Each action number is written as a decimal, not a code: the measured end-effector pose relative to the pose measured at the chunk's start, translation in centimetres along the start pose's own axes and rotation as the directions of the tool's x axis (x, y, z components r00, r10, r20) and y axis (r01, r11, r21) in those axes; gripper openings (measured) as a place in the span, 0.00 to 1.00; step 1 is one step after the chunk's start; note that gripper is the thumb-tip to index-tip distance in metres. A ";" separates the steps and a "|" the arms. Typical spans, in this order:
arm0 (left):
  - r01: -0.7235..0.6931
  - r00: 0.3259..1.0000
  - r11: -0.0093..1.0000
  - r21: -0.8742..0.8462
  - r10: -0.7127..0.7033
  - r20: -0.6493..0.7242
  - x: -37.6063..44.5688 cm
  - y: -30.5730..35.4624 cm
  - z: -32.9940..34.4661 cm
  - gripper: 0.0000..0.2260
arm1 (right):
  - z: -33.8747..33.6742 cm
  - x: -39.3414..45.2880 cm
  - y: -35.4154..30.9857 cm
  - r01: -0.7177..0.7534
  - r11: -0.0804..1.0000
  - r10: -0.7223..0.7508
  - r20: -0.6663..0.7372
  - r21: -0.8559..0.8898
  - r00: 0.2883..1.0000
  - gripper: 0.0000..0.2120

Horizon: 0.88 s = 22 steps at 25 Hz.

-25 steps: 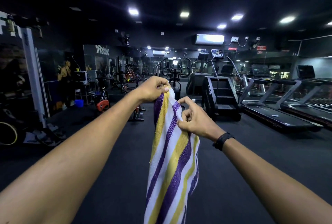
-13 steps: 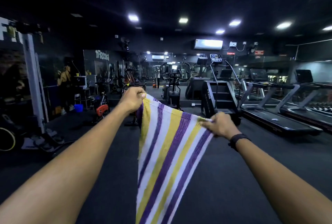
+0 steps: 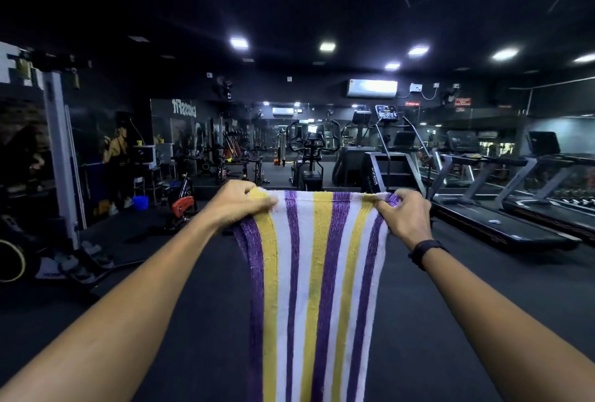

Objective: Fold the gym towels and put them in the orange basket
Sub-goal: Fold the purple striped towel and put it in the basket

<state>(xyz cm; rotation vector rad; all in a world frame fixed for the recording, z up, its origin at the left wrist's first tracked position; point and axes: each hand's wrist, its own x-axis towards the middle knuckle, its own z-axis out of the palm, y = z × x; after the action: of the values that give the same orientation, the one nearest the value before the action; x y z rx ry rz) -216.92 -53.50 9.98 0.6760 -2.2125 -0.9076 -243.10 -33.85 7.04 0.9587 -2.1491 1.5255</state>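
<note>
A gym towel (image 3: 318, 289) with purple, yellow and white stripes hangs straight down in front of me, its top edge stretched level at arm's length. My left hand (image 3: 238, 205) grips the top left corner, fingers curled over the cloth. My right hand (image 3: 405, 218) pinches the top right corner; a black band sits on that wrist. The towel's lower end runs out of the bottom of the view. No orange basket is in view.
Dark gym floor (image 3: 161, 272) lies below. Treadmills (image 3: 502, 227) line the right side, a stair climber (image 3: 389, 169) stands ahead, an exercise bike (image 3: 183, 205) and a blue bucket (image 3: 140, 202) at left, a cable machine frame (image 3: 61, 157) at far left.
My hands have moved apart, spreading the towel's top edge from bunched to flat and level. The right hand has slid out to the right corner.
</note>
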 end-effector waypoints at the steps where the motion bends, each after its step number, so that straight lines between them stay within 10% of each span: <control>1: -0.004 0.999 0.998 0.068 0.001 0.041 0.1 0.3 -0.2 0.15 | -0.2 0.1 -0.2 0.005 1.000 -0.005 -0.023 0.010 1.000 0.18; 22: 0.123 0.926 0.991 -0.046 -0.131 -0.353 5.0 6.9 -2.1 0.15 | -3.7 5.4 -7.7 -0.007 0.994 0.022 -0.146 0.105 0.989 0.17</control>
<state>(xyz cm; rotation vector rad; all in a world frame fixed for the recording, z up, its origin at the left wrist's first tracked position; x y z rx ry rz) -220.15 -53.32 18.11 0.9055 -1.8507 -0.7992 -242.06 -33.76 17.15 0.8366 -1.9960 1.6750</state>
